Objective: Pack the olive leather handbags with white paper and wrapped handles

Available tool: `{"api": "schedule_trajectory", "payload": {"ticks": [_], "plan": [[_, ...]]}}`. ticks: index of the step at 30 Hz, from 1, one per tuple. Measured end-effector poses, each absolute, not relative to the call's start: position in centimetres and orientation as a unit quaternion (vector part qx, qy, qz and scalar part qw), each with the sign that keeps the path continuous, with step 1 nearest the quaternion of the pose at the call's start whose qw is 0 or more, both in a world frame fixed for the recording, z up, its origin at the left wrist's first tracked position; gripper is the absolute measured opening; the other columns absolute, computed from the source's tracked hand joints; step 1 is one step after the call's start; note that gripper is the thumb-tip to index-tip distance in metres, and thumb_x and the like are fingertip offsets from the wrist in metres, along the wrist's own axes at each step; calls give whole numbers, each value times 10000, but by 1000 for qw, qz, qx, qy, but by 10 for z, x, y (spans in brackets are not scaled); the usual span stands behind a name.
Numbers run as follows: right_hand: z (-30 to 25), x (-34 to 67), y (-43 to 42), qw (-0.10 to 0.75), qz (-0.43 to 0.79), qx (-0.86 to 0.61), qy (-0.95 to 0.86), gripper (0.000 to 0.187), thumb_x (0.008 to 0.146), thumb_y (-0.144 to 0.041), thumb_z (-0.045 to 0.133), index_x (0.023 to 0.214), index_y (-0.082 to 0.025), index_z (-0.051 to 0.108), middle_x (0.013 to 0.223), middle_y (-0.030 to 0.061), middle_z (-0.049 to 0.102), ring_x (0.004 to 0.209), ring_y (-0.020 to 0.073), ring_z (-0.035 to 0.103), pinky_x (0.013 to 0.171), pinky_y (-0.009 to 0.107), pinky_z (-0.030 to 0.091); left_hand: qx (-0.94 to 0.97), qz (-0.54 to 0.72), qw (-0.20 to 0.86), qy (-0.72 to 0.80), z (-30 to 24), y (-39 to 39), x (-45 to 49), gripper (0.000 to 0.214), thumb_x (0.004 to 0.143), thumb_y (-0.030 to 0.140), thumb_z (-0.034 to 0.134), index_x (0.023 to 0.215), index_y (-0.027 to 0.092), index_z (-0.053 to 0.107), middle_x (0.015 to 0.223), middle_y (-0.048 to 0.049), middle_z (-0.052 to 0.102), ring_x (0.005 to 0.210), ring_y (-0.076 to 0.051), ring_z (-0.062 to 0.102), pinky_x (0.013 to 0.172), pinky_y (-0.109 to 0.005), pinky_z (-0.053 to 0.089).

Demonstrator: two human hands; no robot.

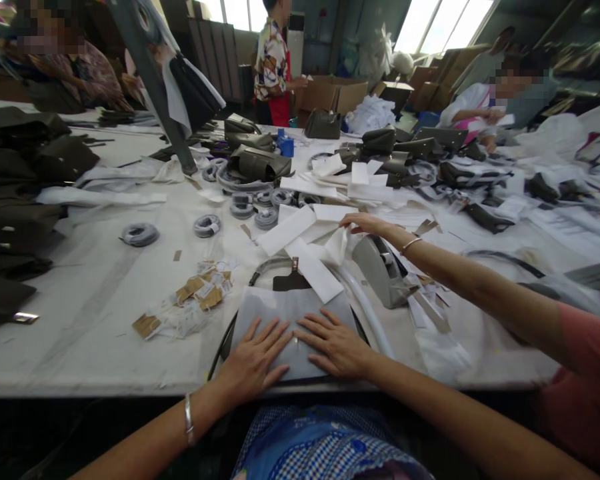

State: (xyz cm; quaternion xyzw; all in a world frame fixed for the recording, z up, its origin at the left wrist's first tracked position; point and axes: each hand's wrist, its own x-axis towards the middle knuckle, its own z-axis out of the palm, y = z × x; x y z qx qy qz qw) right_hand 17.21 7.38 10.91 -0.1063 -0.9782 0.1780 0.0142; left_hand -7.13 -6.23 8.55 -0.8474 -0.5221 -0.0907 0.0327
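Lying palm down with fingers spread wide and gripping nothing, the left hand (258, 357) and the right hand (336, 345) are touching a pale grey sheet (264, 303), their fingertips almost meeting near its middle; the sheet is lying at the near edge of a white table (95, 353), covering most of a dark bag (286, 283), whose curved handle (267, 265) is showing past the far side; white strips (287, 230) are lying loosely just beyond, one overlapping the sheet; brown and white tags (200, 290) are sitting in a heap to the left; a grey tape dispenser (377, 270) is sitting to the right; a co-worker's hand (363, 223) is reaching in among the strips, whether gripping one I cannot tell; coiled grey straps (267, 219) are resting farther back.
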Motion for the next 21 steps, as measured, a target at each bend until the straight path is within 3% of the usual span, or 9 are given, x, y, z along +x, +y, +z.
{"api": "schedule_trajectory", "payload": {"ticks": [4,11,16,21], "plan": [[100,175,73,2,186,-116,-976,581,992,-417,465,1529,-225,352,1596,64,325,1488,258,239,1223,503,140,-848,-94,18,-522,85,-65,-71,557,978,416,502,1503,299,359,1567,-71,374,1444,-275,337,1207,-526,191],[107,172,75,-30,215,-129,-968,572,993,-420,462,1521,-219,369,1605,52,305,1499,255,210,1231,505,127,-840,-97,-17,-534,90,-62,-72,522,966,378,507,1467,249,434,1550,-61,405,1452,-267,319,1230,-521,120],[100,180,73,20,178,-125,-976,579,962,-426,506,1499,-232,407,1596,42,327,1505,267,189,1233,530,50,-845,-87,19,-527,90,-63,-72,595,935,403,536,1491,244,396,1580,-74,350,1464,-279,290,1233,-517,24],[79,186,76,93,94,-119,-984,506,956,-391,527,1429,-213,502,1516,30,465,1486,238,257,1241,490,34,-851,-104,112,-503,70,-56,-78,509,946,454,524,1423,277,500,1517,-41,459,1464,-279,291,1230,-538,42]]}}
